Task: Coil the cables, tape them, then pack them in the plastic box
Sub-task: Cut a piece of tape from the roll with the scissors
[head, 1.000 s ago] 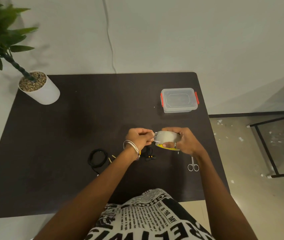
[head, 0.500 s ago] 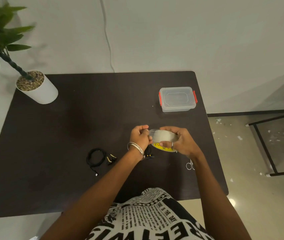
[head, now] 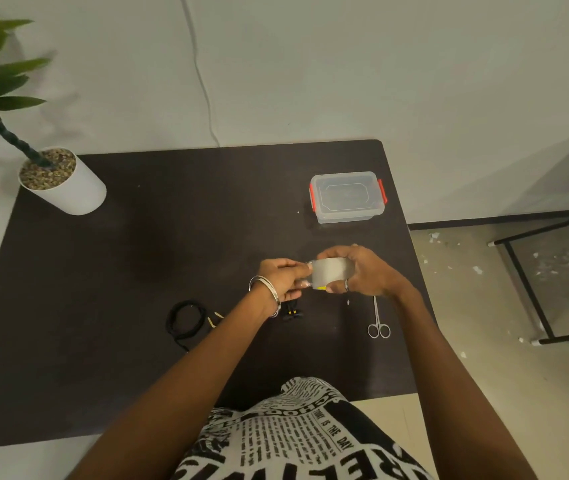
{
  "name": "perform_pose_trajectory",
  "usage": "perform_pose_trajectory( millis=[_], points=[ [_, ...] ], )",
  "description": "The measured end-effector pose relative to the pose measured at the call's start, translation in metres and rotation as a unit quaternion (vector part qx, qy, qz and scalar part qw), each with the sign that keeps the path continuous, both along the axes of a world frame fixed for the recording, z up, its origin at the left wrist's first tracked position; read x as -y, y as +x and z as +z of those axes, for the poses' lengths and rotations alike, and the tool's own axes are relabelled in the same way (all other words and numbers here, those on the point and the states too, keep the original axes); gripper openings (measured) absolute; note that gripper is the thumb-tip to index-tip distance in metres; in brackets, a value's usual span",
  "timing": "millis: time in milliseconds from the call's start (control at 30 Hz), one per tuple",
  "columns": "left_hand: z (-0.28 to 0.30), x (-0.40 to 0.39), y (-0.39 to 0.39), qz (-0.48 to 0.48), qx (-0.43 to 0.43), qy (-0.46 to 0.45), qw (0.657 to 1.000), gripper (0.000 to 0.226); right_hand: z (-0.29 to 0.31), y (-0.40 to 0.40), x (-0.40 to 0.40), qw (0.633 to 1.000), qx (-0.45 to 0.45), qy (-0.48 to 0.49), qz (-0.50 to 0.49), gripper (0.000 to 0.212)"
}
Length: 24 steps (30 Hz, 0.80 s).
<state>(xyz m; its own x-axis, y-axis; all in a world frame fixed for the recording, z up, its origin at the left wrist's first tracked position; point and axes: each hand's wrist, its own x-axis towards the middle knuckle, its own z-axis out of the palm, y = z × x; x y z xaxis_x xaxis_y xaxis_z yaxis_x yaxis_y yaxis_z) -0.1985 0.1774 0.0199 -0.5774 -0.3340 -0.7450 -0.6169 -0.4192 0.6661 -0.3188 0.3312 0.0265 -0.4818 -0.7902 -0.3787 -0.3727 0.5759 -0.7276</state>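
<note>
My right hand (head: 368, 271) grips a roll of clear tape (head: 331, 274) with a yellow core, held above the dark table (head: 137, 271). My left hand (head: 285, 280) pinches the tape's loose end at the roll's left side. A coiled black cable (head: 186, 320) lies on the table to the left of my left forearm. A second black cable (head: 291, 311) lies partly hidden under my left wrist. The clear plastic box (head: 347, 196) with red latches stands shut at the far right of the table.
Small metal scissors (head: 377, 322) lie on the table below my right hand. A white pot with a plant (head: 63, 181) stands at the far left corner. A black metal frame (head: 536, 271) stands on the floor to the right.
Both hands and the tape roll have lifted slightly and shifted right. The scissors, half hidden by my right wrist before, are now in full view.
</note>
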Motion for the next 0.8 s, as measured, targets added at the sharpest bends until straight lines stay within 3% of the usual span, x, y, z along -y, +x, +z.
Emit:
perform_pose_trajectory(
  millis=[200, 400, 567, 800],
  points=[
    [0.0016, -0.0028, -0.0063, 0.044, 0.02, 0.031, 0.998, 0.021, -0.0032, -0.0047, 0.002, 1.0, -0.002, 0.003, 0.016, 0.054],
    [-0.0013, -0.0046, -0.0052, 0.03, -0.005, -0.051, 0.998, 0.018, -0.0038, -0.0062, -0.0001, 1.0, 0.008, -0.004, 0.02, 0.054],
    [-0.0036, -0.0062, -0.0047, 0.037, -0.005, -0.047, 0.998, 0.023, -0.0046, -0.0037, -0.0025, 1.0, 0.02, -0.006, 0.011, 0.055],
    [-0.0058, -0.0091, -0.0044, -0.024, -0.03, -0.051, 0.998, 0.029, -0.0066, -0.0049, -0.0052, 1.0, 0.013, 0.001, 0.018, 0.055]
  ],
)
